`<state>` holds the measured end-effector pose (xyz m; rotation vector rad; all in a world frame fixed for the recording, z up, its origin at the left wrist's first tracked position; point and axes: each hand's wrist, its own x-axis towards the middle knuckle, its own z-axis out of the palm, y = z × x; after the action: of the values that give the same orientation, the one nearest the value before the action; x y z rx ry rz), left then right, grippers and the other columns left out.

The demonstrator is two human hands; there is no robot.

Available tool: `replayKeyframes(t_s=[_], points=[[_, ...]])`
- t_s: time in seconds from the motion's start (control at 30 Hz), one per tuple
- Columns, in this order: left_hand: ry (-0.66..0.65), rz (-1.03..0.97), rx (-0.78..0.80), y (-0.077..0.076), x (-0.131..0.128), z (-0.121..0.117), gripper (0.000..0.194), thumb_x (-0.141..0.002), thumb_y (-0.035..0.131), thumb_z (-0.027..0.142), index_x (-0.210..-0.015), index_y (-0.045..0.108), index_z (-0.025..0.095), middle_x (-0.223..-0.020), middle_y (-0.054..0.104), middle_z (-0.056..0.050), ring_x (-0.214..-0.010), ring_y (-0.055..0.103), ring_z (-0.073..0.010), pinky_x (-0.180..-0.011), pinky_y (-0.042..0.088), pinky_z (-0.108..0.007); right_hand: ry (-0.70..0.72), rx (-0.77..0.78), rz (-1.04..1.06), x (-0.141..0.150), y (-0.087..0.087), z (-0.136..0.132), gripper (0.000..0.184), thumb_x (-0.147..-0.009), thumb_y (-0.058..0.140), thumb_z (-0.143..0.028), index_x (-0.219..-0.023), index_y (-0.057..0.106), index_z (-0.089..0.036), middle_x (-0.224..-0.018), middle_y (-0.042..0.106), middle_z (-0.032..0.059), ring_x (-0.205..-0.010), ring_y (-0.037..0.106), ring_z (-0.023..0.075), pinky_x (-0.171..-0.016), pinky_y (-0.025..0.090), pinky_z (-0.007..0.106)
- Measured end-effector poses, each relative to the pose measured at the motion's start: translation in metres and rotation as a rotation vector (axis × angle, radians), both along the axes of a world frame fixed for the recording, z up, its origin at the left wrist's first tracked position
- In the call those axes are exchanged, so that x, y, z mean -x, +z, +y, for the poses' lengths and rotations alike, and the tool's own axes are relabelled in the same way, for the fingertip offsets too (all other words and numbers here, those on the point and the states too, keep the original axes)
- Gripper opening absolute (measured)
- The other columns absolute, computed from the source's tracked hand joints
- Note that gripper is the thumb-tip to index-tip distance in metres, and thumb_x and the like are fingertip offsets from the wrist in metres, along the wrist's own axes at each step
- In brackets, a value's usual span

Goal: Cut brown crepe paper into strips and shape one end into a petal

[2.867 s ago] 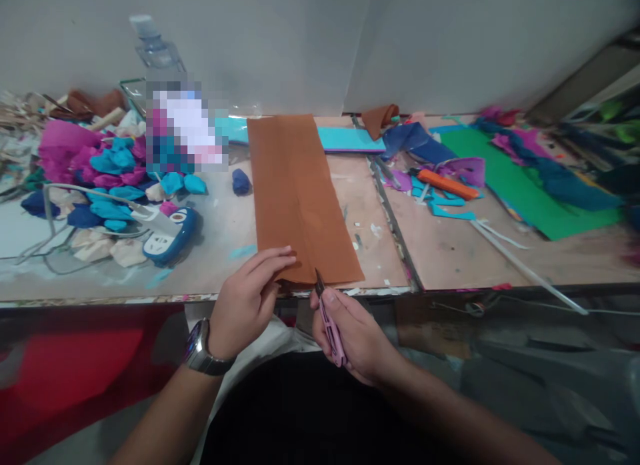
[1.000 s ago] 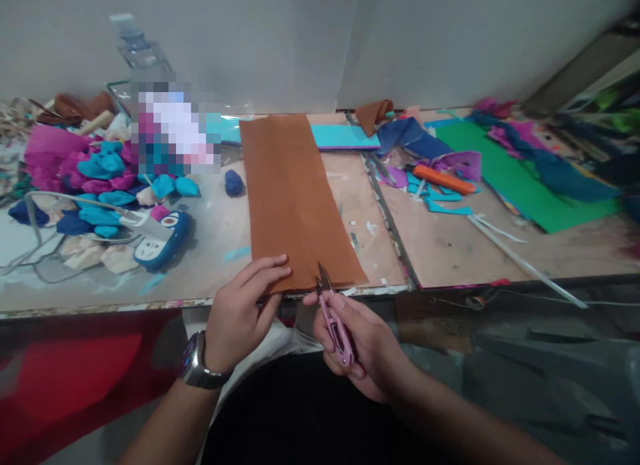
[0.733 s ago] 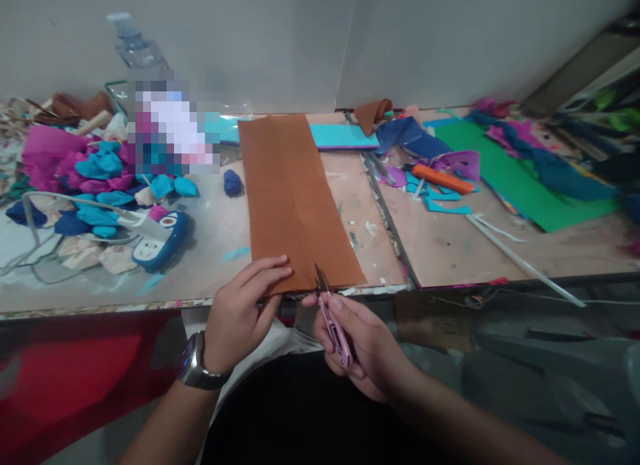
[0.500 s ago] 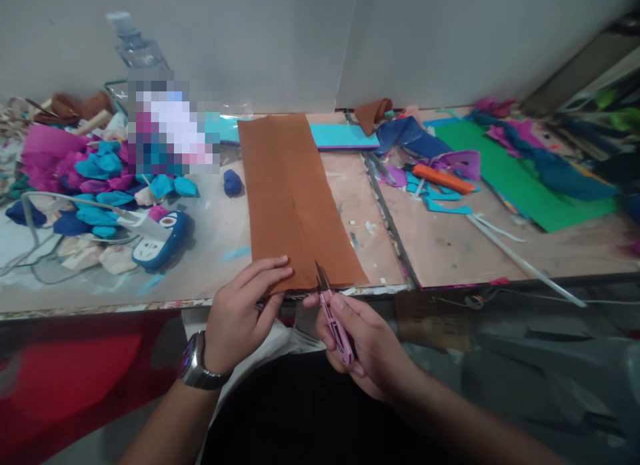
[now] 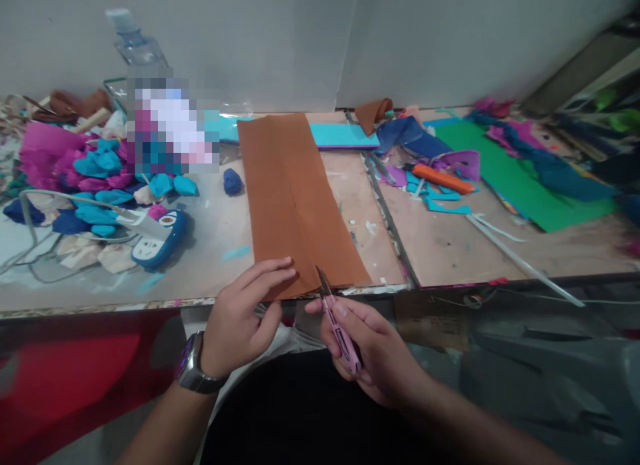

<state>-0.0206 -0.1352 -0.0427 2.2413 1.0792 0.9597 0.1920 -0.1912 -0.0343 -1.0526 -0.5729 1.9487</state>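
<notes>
A long brown sheet (image 5: 280, 185) lies across the table, its near end at the front edge, with a lengthwise crease or slit down its middle. My left hand (image 5: 245, 311) rests its fingertips on the near left part of the sheet; the fingers are stretched out, and the thumb is apart from them below the table edge. In my right hand (image 5: 370, 338) is a pink-handled folding knife (image 5: 344, 341), gripped between thumb and fingers. Its narrow dark blade points up and away, over the sheet's near edge by the crease line.
At left are crumpled pink and blue paper pieces (image 5: 100, 161), a blue-and-white power socket (image 5: 160, 241) with a cable, and a plastic bottle (image 5: 140, 48). To the right lie an orange cutter (image 5: 443, 178), a white strip (image 5: 525, 261) and a green sheet (image 5: 545, 198).
My left thumb has dropped away from the sheet's near edge. My right hand and the knife have shifted slightly right and nearer me. The sheet's near end has moved a little.
</notes>
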Motion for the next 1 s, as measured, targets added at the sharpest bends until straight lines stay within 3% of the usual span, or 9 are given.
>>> replayKeyframes(t_s=[0.13,0.27,1.0], points=[[-0.072,-0.041,0.046,0.0016,0.0033,-0.0023,0.051,-0.087,0.056,0.012,-0.136,0.065,0.023,-0.147,0.062,-0.009,-0.135,0.059,-0.0278,-0.113,0.051,-0.047,-0.006,0.001,-0.020,0.0010,0.0018,-0.0008,0.041,-0.093,0.068,-0.054,-0.107,0.067,-0.015,-0.061,0.056,-0.0057,-0.035,0.028,0.0024,-0.032,0.024,0.015],[-0.050,-0.096,0.079,0.0007,0.0043,-0.0040,0.044,-0.092,0.057,0.018,-0.135,0.065,0.024,-0.144,0.064,-0.009,-0.134,0.060,-0.0279,-0.112,0.051,-0.047,-0.023,0.011,-0.021,0.0012,-0.0001,-0.0003,0.040,-0.094,0.068,-0.053,-0.108,0.067,-0.016,-0.062,0.056,-0.0057,-0.035,0.026,0.0021,-0.031,0.021,0.015],[0.000,-0.087,0.056,-0.0016,0.0000,-0.0027,0.034,-0.092,0.064,0.016,-0.125,0.070,0.021,-0.138,0.068,-0.010,-0.129,0.064,-0.0249,-0.110,0.052,-0.041,-0.035,0.040,0.036,0.0004,-0.0019,-0.0002,0.038,-0.094,0.068,-0.053,-0.100,0.064,-0.016,-0.060,0.056,-0.0056,-0.033,0.026,0.0009,-0.032,0.020,0.014]])
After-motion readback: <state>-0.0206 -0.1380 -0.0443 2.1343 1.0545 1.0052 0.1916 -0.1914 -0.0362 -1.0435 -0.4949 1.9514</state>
